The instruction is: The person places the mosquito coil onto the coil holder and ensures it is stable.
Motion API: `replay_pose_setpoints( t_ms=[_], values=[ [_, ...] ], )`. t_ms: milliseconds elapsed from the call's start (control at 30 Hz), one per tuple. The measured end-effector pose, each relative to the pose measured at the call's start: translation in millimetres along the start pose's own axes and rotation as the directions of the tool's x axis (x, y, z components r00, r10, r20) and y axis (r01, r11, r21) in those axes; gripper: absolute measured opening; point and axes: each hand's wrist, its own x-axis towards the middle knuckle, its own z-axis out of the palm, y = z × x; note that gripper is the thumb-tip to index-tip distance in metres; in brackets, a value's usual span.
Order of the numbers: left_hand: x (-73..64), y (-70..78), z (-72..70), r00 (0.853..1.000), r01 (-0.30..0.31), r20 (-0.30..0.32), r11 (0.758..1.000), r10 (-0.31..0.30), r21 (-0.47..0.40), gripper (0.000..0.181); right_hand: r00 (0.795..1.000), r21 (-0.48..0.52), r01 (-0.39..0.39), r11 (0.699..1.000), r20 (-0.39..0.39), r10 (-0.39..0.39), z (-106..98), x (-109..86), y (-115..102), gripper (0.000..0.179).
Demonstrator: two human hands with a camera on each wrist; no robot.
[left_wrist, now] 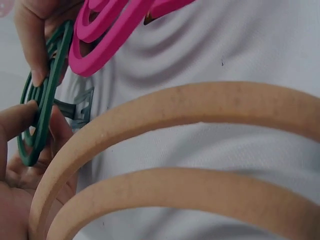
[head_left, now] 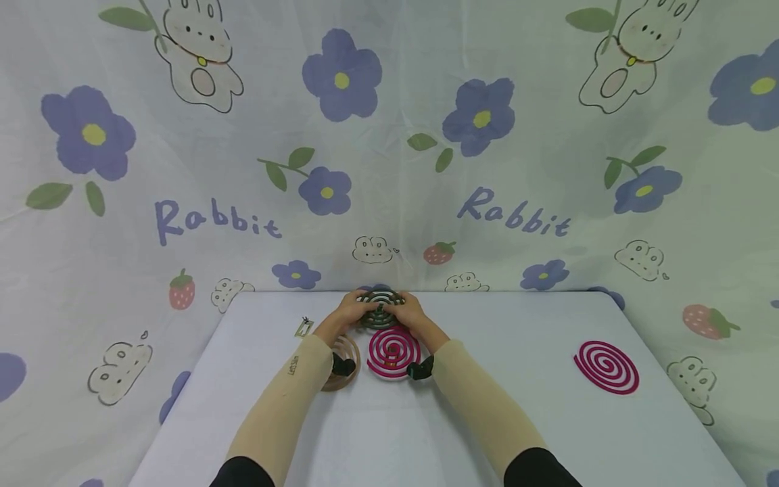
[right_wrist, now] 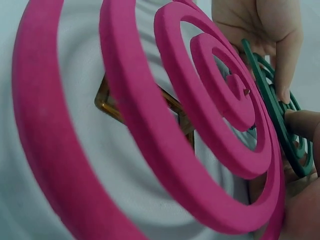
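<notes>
Both hands hold a green mosquito coil (head_left: 380, 298) near the table's back edge. My left hand (head_left: 351, 310) grips its left side, and my right hand (head_left: 410, 313) grips the right, thumbs on its face and fingers behind. Beneath the green coil, a dark metal stand (left_wrist: 83, 107) shows in the left wrist view. Close in front is a pink mosquito coil (head_left: 394, 350), raised over a brass-coloured stand (right_wrist: 111, 106). A brown mosquito coil (left_wrist: 210, 102) sits under the left forearm, which partly hides it in the head view.
Another pink mosquito coil (head_left: 606, 367) lies on the right part of the white table (head_left: 511, 365). A small metal stand (head_left: 303, 328) is left of my left hand. Behind the table hangs a printed curtain (head_left: 402, 169).
</notes>
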Motion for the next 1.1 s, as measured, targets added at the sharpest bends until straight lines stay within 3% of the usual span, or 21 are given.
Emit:
replay_pose_setpoints(
  t_ms=[233,567,867,1100],
  values=[
    [-0.5,-1.6,-0.6,1.0,0.013,-0.021,1.0,-0.012,0.024,0.05,0.999,0.014,-0.038,0.999,0.02,0.038,1.5,0.9,0.2,0.048],
    [-4.1,-1.2,1.6,0.998,0.003,-0.062,0.997,0.002,0.077,0.052,0.995,0.062,-0.104,0.993,0.011,0.103,2.0,5.1,3.5,0.041],
    [-2.0,-0.3,1.5,0.998,-0.005,-0.06,0.997,0.01,0.071,0.053,0.995,0.057,-0.092,0.994,0.03,0.091,-0.3,2.7,-1.5,0.041],
    [-1.7,-0.9,1.3,0.997,-0.022,-0.075,0.995,0.029,0.099,0.052,0.998,0.049,-0.057,0.997,0.042,0.055,-0.5,2.6,-2.2,0.056]
  ],
)
